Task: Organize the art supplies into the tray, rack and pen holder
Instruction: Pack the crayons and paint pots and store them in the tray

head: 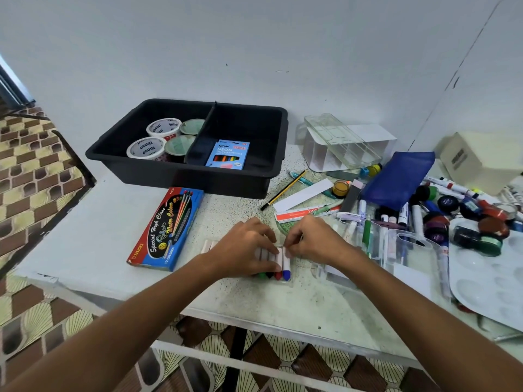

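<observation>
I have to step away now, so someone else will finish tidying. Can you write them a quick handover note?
Left hand holds the row of markers on the table; right hand pinches its right end.
Done: four paint tubs in the black tray, left compartment; neon pencil box in the right.
Left: watercolor box, pencil, blue pouch, palette and the pens and jars pile on the right. The clear organizer looks empty.

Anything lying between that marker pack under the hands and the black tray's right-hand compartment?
Nothing visible blocks it. Both the left hand and right hand are on the marker pack, and the tabletop from there to the black tray lies bare. The water colour box sits off to the left, the pencil to the right.
</observation>
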Tool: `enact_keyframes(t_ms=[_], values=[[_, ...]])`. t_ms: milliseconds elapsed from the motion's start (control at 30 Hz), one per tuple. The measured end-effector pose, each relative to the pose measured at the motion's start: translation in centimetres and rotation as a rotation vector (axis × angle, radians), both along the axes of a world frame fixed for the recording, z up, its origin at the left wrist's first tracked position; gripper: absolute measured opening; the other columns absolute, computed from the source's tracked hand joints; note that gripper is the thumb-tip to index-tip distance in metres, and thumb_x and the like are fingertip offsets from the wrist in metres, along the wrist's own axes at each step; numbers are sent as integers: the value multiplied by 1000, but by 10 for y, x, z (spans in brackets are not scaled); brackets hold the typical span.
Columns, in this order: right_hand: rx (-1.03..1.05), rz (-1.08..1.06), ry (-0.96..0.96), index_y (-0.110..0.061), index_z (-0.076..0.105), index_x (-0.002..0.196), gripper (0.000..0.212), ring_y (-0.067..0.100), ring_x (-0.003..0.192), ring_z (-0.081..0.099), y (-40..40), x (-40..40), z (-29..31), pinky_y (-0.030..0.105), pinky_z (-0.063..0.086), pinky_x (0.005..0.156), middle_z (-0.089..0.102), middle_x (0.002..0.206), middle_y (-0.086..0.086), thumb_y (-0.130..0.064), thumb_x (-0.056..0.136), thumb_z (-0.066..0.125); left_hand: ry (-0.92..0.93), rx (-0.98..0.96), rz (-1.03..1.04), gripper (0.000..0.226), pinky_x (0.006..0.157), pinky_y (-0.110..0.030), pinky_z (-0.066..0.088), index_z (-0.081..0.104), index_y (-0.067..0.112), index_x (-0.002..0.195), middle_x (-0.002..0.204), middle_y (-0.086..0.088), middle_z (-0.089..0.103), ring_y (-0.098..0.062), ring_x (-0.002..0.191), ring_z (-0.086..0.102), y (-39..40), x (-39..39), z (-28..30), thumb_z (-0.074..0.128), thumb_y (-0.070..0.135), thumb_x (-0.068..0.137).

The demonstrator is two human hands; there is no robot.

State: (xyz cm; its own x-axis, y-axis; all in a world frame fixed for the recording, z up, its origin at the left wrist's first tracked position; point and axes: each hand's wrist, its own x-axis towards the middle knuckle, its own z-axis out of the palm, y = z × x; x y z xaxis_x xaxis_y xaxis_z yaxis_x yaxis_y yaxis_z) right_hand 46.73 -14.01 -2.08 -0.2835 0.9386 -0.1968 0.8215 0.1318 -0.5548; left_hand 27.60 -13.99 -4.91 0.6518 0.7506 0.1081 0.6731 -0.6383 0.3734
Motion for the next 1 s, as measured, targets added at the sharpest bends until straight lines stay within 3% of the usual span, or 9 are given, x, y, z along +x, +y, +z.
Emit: enact_keyframes(t_ms=[200, 333, 433, 633, 767, 833, 900, 1000], values=[[41, 6, -54, -22, 78, 82, 8, 14, 89, 61, -5, -1, 3, 38, 56, 77, 69, 82, -10, -16, 77, 76, -7, -4, 2, 42, 85, -36, 43, 72, 24, 106, 112, 7, 62, -10, 104, 46, -1, -1, 1, 71, 54, 77], [72, 68, -95, -23, 75, 93, 14, 12, 94, 54, -10, -3, 9, 30, 47, 75, 65, 101, -8, -24, 80, 75, -23, 26, -14, 47, 85, -35, 43, 69, 23, 111, 113, 6, 63, -11, 106, 47, -3, -11, 2, 66, 57, 78], [84, 109, -166, -25, 76, 90, 11, 14, 96, 57, -15, -7, 8, 30, 47, 73, 63, 98, -8, -26, 79, 75, 21, 41, -53, 57, 86, -35, 43, 68, 25, 113, 117, 5, 63, -12, 109, 48, -6, -20, -2, 53, 67, 78], [95, 125, -228, -25, 76, 93, 12, 15, 97, 55, -13, -12, 10, 30, 44, 72, 55, 94, -9, -26, 80, 74, 13, 71, -24, 49, 88, -36, 43, 69, 21, 112, 120, 0, 63, -16, 112, 51, -10, -24, -2, 56, 58, 82], [174, 202, -164, -24, 66, 112, 26, 16, 112, 48, -13, -22, 7, 32, 42, 84, 52, 112, -2, -31, 87, 65, -148, 210, 222, 43, 81, -39, 50, 72, 14, 100, 97, -1, 69, -15, 94, 58, -7, -50, 6, 52, 48, 85], [206, 279, -116, -25, 59, 125, 39, 17, 121, 43, -16, -32, 5, 33, 40, 96, 49, 126, -1, -38, 88, 62, -139, 259, 450, 35, 86, -41, 48, 69, 14, 105, 103, -2, 69, -17, 100, 56, -1, -74, 8, 57, 41, 87], [213, 368, -138, -30, 48, 138, 53, 19, 133, 33, -21, -44, 1, 34, 33, 106, 39, 143, 0, -49, 90, 58, 19, 225, 685, 42, 93, -43, 40, 60, 17, 122, 122, -6, 62, -24, 116, 47, 7, -98, 9, 58, 43, 89], [245, 477, -225, -38, 29, 148, 66, 22, 144, 12, -26, -64, -10, 43, 20, 116, 17, 158, 4, -61, 89, 49, 367, 44, 876, 65, 100, -50, 31, 34, 26, 144, 144, -14, 41, -35, 129, 32, 17, -124, 8, 41, 62, 91]])
